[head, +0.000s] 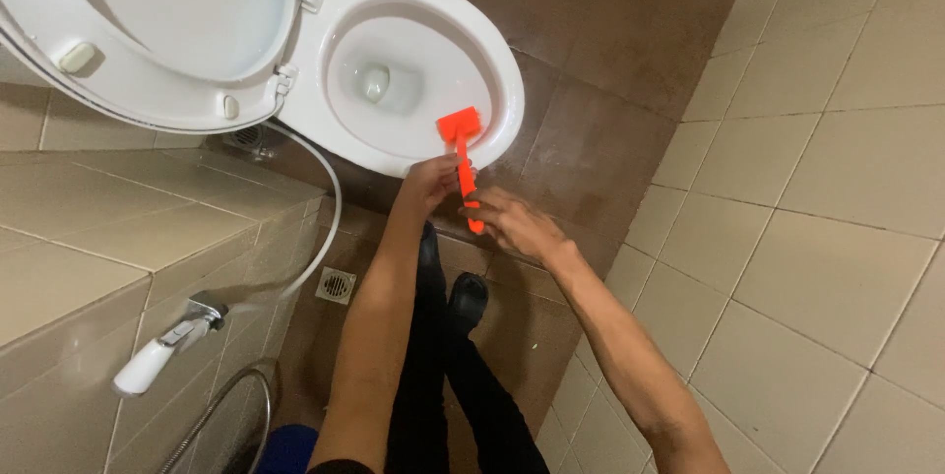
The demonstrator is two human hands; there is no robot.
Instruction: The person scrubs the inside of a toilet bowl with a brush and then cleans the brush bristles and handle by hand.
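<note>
1. My left hand [430, 182] is wrapped around the middle of the orange brush [462, 161]. My right hand [514, 223] pinches the low end of its handle. So both hands grip the same brush, and neither one is loose.
2. The brush head sits on the front rim of the white toilet bowl [497, 61], just over the edge. If I push too hard it could slide off the rim and flick dirty water at me.
3. My hands are close together on a thin handle. If the handle is wet, I think it could twist and slip out.
4. My black shoes [468, 294] stand right under the bowl. Drips could land on them.
5. The floor tiles [600, 139] look dark and maybe damp. I could slip if I lean too far.
6. The raised seat and lid [128, 90] lean back. A bump might make them drop.
7. The spray hose [330, 208] hangs near my left arm and could catch on it.
</note>
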